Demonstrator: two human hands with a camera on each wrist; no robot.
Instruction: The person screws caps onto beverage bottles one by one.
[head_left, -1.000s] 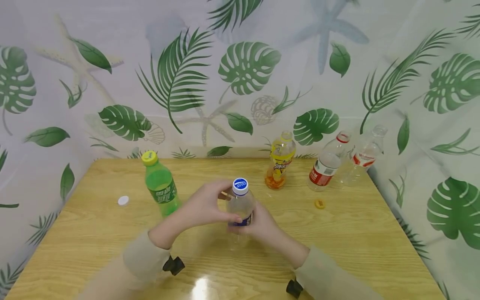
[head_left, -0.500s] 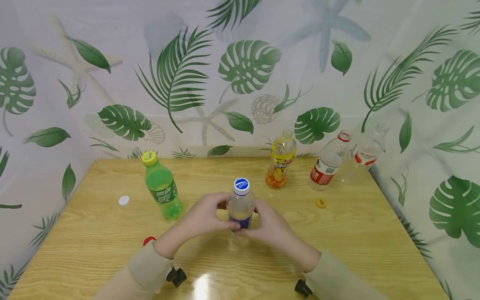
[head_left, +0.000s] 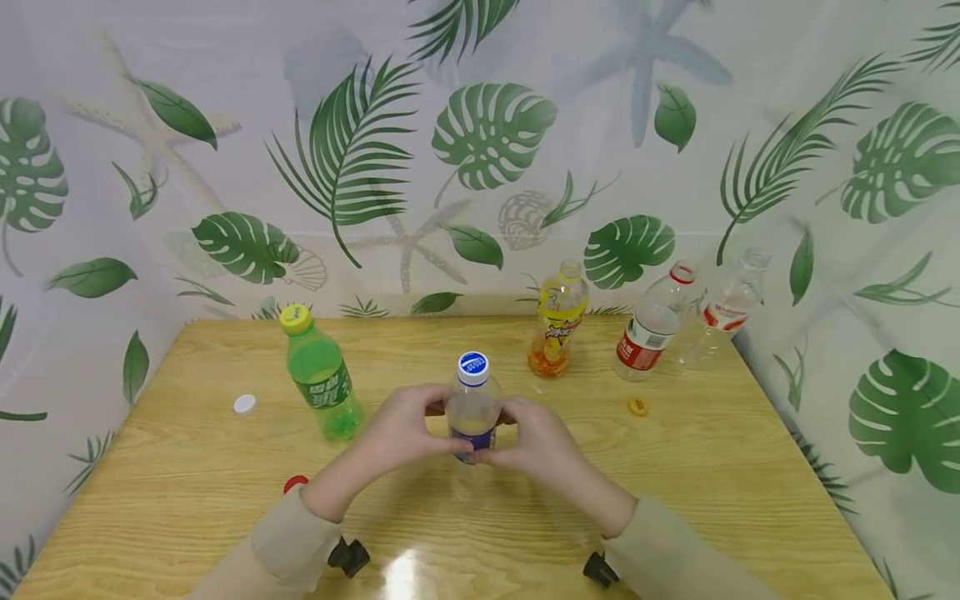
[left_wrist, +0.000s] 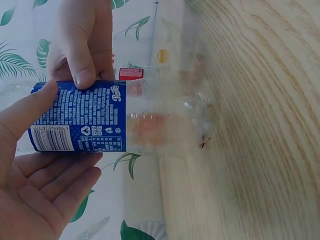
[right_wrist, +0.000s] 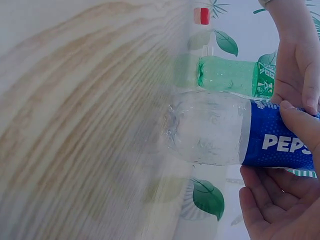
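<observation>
Two hands on one bottle. The left hand [head_left: 399, 427] grips its left side, thumb across the front, fingers to the far side; the right hand [head_left: 546, 443] grips the opposite side the same way, and the two thumbs come close together over the blue label [left_wrist: 82, 120].

The clear Pepsi bottle [head_left: 472, 407] stands upright between the palms, near the middle of the wooden table [head_left: 712, 492]; its base appears to rest on the wood. White-and-blue cap [head_left: 473, 368] on the neck, touched by neither hand.

Change: against one second earlier, the left fingers sit lower, away from the cap, and the red cap [head_left: 296, 482] by the left sleeve now shows in part. Inference: the hold is evened out and steady, with cap work not in progress.

Further out: left, a green bottle [head_left: 318, 371], yellow-capped, and a loose white cap [head_left: 244, 404]; right, a yellow cap [head_left: 638, 407] in front of three uncapped bottles [head_left: 558, 325].
</observation>
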